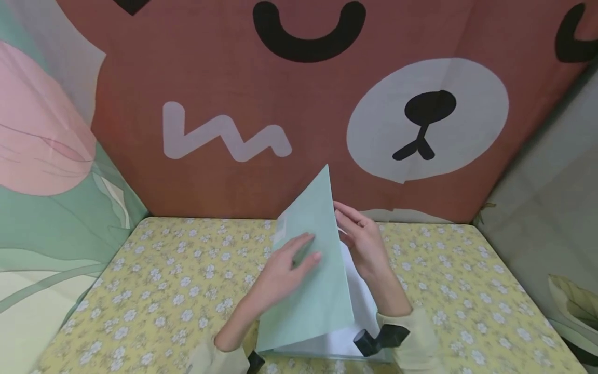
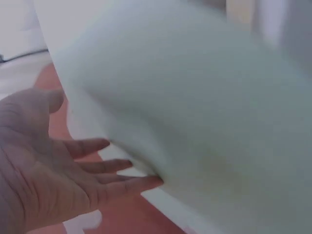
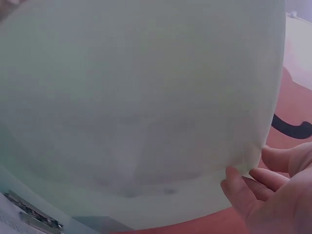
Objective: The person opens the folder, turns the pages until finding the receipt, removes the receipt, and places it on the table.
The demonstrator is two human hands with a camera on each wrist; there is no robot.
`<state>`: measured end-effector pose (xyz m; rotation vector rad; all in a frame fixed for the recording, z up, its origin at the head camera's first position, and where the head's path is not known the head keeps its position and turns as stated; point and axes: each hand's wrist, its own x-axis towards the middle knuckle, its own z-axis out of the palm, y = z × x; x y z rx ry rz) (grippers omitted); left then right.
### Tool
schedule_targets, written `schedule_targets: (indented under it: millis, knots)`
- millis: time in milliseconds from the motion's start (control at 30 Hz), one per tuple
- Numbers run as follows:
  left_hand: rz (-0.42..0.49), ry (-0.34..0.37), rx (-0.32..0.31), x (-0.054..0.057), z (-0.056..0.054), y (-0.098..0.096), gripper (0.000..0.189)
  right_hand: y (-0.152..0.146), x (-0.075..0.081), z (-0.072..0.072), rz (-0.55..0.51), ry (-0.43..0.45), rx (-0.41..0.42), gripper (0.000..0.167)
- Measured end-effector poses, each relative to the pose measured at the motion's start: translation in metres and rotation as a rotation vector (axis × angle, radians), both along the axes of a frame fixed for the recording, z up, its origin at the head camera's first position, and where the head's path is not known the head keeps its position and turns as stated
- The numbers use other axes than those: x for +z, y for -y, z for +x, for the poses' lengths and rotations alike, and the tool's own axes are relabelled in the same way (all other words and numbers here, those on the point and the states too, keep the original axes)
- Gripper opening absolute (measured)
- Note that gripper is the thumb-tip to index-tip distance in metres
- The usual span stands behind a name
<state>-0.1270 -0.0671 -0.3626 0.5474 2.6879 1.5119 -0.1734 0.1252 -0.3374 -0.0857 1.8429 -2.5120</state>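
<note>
A pale green file folder [image 1: 317, 291] lies on the table with its front cover raised steeply. White paper [image 1: 362, 291] shows inside, and a metal clip [image 3: 34, 212] appears at the lower left in the right wrist view. Against the outer face of the cover rests the left hand [image 1: 285, 267], fingers extended and thumb apart; its fingertips meet the green surface [image 2: 204, 122] in the left wrist view. The right hand [image 1: 366, 241] is on the inner side, its slightly bent fingers touching the cover near its free edge. In the right wrist view, that thumb sits right at the edge.
A yellow floral cloth [image 1: 177, 291] covers the table. Directly behind the table hangs a reddish-brown curtain [image 1: 224, 187] with a cartoon bear face. More printed fabric [image 1: 42, 223] borders the left side, and a greyish drape [image 1: 542, 208] hangs at the right.
</note>
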Motion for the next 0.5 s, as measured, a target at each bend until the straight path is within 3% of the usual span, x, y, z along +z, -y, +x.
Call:
schedule_targets:
  millis: [333, 500]
  knots:
    - [0.142, -0.01, 0.053, 0.022, 0.02, -0.005, 0.061, 0.026, -0.006, 0.009, -0.028, -0.012, 0.04, 0.039]
    - [0.226, -0.037, 0.058, 0.034, 0.029, 0.0, 0.06, 0.037, -0.011, 0.015, 0.038, -0.048, 0.095, 0.043]
